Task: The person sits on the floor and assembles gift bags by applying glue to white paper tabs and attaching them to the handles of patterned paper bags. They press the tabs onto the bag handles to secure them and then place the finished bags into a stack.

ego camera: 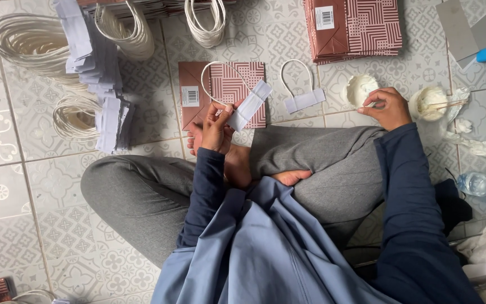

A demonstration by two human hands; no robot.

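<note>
My left hand (216,126) holds a white paper strip with a white cord handle loop (247,105) attached, lifted above a flat red patterned paper bag (222,93) on the tiled floor. My right hand (388,107) pinches a thin stick whose tip dips into a small white dish of glue (360,89). A second cord handle with its paper strip (302,97) lies on the floor between the bag and the dish. I sit cross-legged, grey trousers and bare feet below the hands.
A stack of red patterned bags (355,27) lies at the top. Bundles of cord handles (35,45) and piles of white strips (94,62) sit at the left. A second glue cup with a stick (431,103), crumpled tissue (473,143) and a plastic bottle (482,184) are at the right.
</note>
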